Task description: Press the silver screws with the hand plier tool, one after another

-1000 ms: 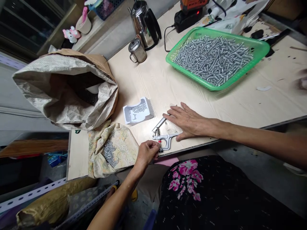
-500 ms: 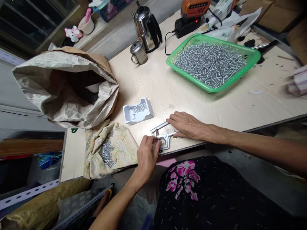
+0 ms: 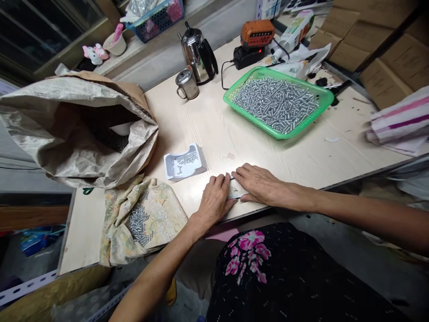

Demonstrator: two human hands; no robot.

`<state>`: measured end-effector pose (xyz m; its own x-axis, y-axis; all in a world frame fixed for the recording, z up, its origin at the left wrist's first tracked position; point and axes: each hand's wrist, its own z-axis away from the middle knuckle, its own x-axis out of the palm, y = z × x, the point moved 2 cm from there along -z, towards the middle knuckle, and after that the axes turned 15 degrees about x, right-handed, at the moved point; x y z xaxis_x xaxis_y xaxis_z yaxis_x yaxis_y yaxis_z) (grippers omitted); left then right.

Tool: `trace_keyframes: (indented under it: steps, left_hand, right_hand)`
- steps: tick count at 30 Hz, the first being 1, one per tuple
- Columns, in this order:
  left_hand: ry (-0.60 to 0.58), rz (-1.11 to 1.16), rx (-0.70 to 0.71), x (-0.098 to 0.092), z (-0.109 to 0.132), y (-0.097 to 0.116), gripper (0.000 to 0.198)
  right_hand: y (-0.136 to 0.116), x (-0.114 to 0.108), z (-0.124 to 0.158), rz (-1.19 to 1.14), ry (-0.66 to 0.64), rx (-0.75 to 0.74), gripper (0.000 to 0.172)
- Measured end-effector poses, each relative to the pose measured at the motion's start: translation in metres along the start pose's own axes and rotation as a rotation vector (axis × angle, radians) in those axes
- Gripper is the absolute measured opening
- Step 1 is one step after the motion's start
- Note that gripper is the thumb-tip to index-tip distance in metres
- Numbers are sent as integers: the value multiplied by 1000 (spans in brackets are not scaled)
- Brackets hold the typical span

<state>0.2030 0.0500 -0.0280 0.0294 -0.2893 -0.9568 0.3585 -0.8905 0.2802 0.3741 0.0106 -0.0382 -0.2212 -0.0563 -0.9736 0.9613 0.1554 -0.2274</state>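
My left hand (image 3: pixel 216 197) is closed over the left part of a grey metal tool (image 3: pixel 235 195) with two long arms, lying at the table's front edge. Fingers hide most of that part. My right hand (image 3: pixel 259 185) grips the tool's right end, fingertips on the far arm and thumb by the near one. Just beyond my left hand sits a small white and grey scoop-shaped tray (image 3: pixel 170 166) with several small metal pins. To the left, a patterned cloth (image 3: pixel 167 214) carries a heap of similar pins (image 3: pixel 140 226).
A green basket (image 3: pixel 231 99) full of metal pins stands at the back right. An open woven sack (image 3: pixel 33 120) leans at the left. Behind are a metal mug (image 3: pixel 189 87), a kettle (image 3: pixel 194 51) and a charging orange battery (image 3: pixel 257 33). A striped cloth (image 3: pixel 400 120) lies far right.
My left hand has moved right along the tool toward my right hand and now covers the spring and ring part that showed before. The view has shifted a little.
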Motion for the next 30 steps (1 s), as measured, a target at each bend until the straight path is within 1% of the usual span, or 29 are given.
trace_keyframes:
  steps: [3, 7, 8, 11, 13, 16, 18, 19, 20, 21, 23, 24, 25, 26, 27, 28, 29, 30]
  left_hand:
    - [-13, -3, -3, -3, -7, -2, 58]
    - [17, -11, -53, -5, -11, -3, 35]
    - [15, -14, -65, -5, -11, -3, 30]
    - [-21, -22, -107, -6, -13, -3, 15]
    - [-52, -18, -126, -8, -16, -5, 12]
    - [-79, 0, -126, -11, -21, -7, 9]
    - [-77, 6, -136, -11, -23, -7, 9]
    - [-61, 7, -147, -11, -22, -8, 14]
    - [-30, 11, -157, -10, -20, -8, 24]
    - [16, 22, -163, -10, -16, -8, 36]
    - [147, 52, -161, -11, -2, -8, 58]
    - [222, 66, -162, -12, 7, -8, 62]
    - [294, 72, -176, -14, 19, -9, 59]
    - [356, 68, -208, -16, 31, -10, 50]
    - [399, 57, -258, -18, 43, -11, 38]
    - [418, 46, -317, -19, 54, -11, 27]
    - [411, 41, -382, -19, 63, -11, 21]
    - [379, 44, -445, -18, 70, -10, 20]
  right_hand:
    - [0, -1, -2, 25, 41, -5, 39]
    - [-2, -2, -8, 63, 41, -34, 7]
    - [-2, -2, -10, 65, 32, -39, 7]
    - [-5, 0, -12, 50, 5, -45, 18]
    - [-6, 3, -13, 42, -14, -45, 19]
    - [-9, 5, -15, 49, -37, -39, 18]
    - [-8, 4, -15, 71, -36, -23, 18]
    - [-7, 3, -16, 79, -28, -14, 15]
    - [-4, 2, -16, 76, -19, -13, 11]
    - [0, 0, -16, 61, -9, -22, 18]
    - [9, -3, -15, -4, 9, -72, 52]
    - [13, -4, -15, -39, 18, -98, 65]
    - [18, -5, -15, -62, 30, -105, 69]
    - [21, -5, -15, -72, 45, -96, 66]
    - [23, -4, -16, -73, 62, -74, 58]
    - [24, -4, -17, -68, 78, -50, 50]
    - [23, -2, -19, -59, 92, -30, 43]
    - [20, 0, -22, -49, 104, -15, 37]
